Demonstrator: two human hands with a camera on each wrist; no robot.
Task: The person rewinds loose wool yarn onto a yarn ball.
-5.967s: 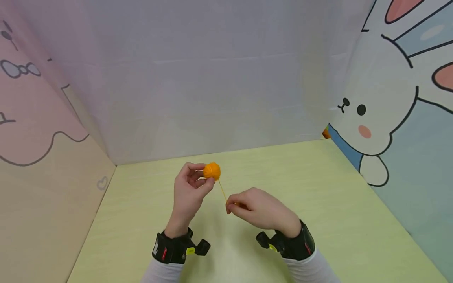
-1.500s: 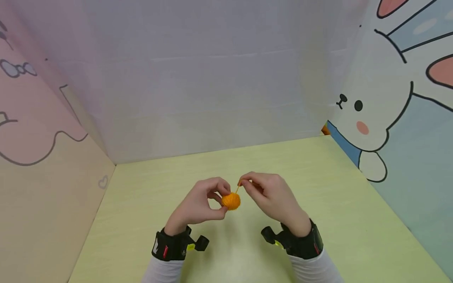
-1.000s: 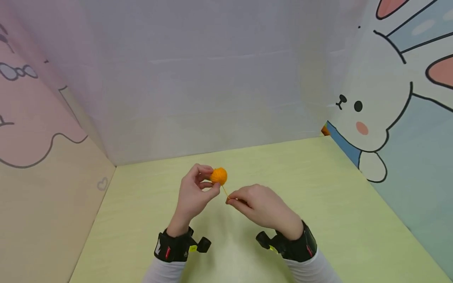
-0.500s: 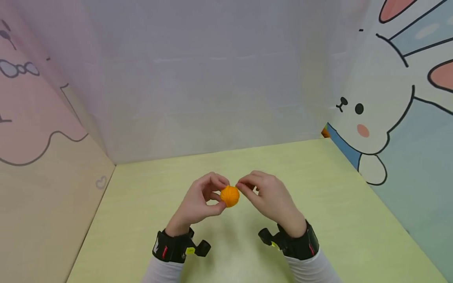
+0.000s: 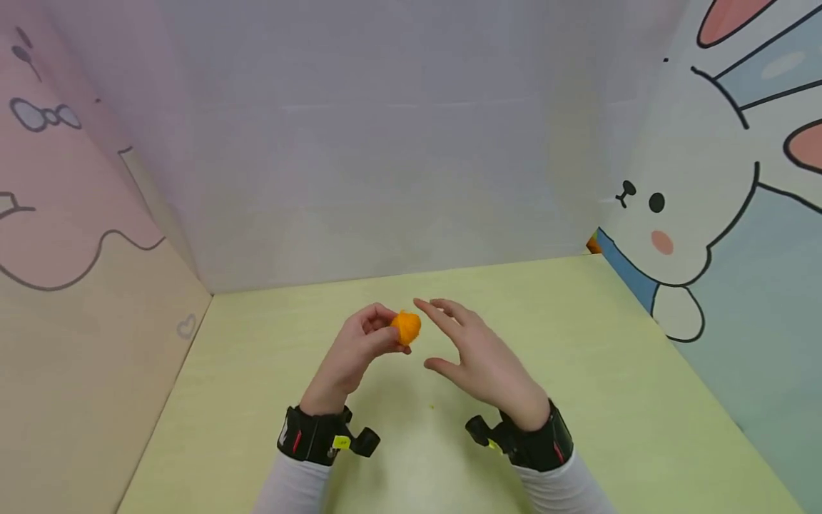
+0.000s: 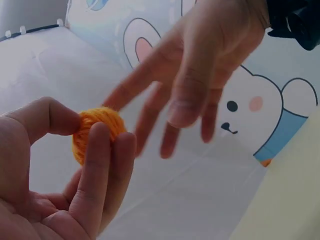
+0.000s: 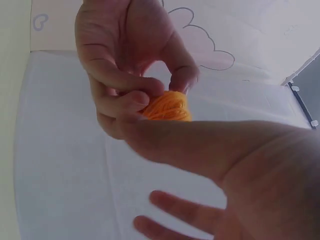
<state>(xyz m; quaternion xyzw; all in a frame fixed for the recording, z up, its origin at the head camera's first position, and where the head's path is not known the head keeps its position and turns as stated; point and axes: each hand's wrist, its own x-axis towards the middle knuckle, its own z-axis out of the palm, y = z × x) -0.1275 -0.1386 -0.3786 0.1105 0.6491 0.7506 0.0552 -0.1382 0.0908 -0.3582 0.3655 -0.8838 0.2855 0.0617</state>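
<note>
A small ball of orange yarn (image 5: 407, 328) is held up over the table, pinched between the thumb and fingers of my left hand (image 5: 359, 346). In the left wrist view, the fingertips press on the yarn ball (image 6: 90, 132) from both sides. My right hand (image 5: 484, 357) is just right of the ball, its fingers spread and thumb held away, with nothing in it. From the right wrist camera, my right thumb crosses in front of the yarn ball (image 7: 172, 106) and hides its lower part. No loose strand shows between the hands.
The pale yellow table (image 5: 257, 400) spreads under both hands, with a tiny yellow speck (image 5: 432, 407) on it. A plain whitish curtain (image 5: 385, 164) stands behind, and printed cartoon panels close in the left and right sides.
Earlier my right hand pinched a yarn strand and moved it around the ball. Now its fingers have let go and spread. My left hand has turned the ball and raised it slightly.
</note>
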